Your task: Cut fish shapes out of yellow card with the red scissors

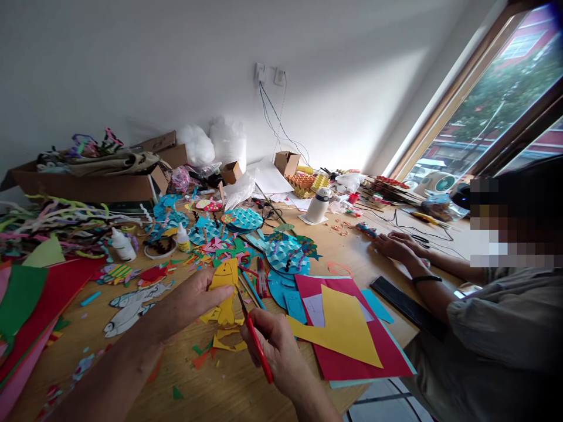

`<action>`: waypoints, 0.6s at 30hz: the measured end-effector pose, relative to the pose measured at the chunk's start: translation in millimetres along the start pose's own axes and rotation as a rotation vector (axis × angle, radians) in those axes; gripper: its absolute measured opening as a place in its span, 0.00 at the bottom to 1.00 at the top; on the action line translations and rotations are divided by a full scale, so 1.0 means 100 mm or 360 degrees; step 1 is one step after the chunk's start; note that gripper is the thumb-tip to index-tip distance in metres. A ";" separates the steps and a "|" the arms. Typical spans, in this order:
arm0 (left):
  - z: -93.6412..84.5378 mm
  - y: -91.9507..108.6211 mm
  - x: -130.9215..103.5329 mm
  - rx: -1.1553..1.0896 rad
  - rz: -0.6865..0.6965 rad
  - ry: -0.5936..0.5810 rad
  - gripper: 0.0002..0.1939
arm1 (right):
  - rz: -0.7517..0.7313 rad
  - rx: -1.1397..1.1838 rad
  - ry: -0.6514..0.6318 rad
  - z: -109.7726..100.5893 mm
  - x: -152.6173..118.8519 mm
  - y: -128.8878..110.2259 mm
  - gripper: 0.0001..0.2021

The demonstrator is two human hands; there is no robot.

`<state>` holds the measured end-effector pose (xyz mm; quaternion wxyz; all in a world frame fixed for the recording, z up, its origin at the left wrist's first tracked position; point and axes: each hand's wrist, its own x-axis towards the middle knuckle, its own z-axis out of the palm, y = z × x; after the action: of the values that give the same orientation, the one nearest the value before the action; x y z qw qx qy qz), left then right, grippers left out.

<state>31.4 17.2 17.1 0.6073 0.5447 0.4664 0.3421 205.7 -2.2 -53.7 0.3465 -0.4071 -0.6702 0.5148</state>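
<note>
Pinched in my left hand (206,298) is a piece of yellow paper (226,272) with a fish outline drawn on it. My right hand (277,346) grips red-handled scissors (259,350), whose dark blades point up and reach the paper's right edge. Below the held piece lie yellow paper offcuts (229,340) and small green and orange scraps. Right of my right hand, a large yellow sheet (347,325) with a cut-away corner rests on a red sheet (325,366). White paper fish cutouts (127,313) lie left of my left forearm.
Blue decorated paper fish (285,258) and glue bottles (123,245) stand mid-table. Pipe cleaners (65,228) and a cardboard box (88,181) fill the left. A white flask (319,205) stands further back. A co-worker's hands (400,249) rest at the right, near a black phone-like slab (407,305).
</note>
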 end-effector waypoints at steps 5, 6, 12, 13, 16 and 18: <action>-0.05 -0.03 0.02 0.0004 0.0045 -0.0008 0.11 | 0.0004 0.0039 0.0002 0.01 0.02 -0.02 0.20; -0.05 -0.04 0.03 0.0007 0.0050 0.0006 0.11 | 0.0005 0.0052 0.0000 0.01 0.02 -0.02 0.20; -0.05 -0.04 0.05 0.0001 0.0056 -0.0015 0.09 | -0.0040 0.0082 -0.0043 0.01 0.01 -0.04 0.20; -0.05 -0.04 0.05 -0.0007 0.0054 -0.0028 0.09 | -0.0035 0.0092 -0.0051 0.01 0.01 -0.05 0.21; -0.04 -0.02 0.04 -0.0024 0.0042 -0.0039 0.08 | -0.0008 0.0122 -0.0063 0.01 0.01 -0.06 0.21; -0.04 -0.01 0.03 -0.0039 0.0031 -0.0063 0.08 | 0.0000 0.0103 -0.0062 0.00 0.01 -0.06 0.21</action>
<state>29.0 21.5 15.5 0.6197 0.5483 0.4448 0.3429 203.9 -2.6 -48.0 0.3464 -0.3855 -0.6598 0.5441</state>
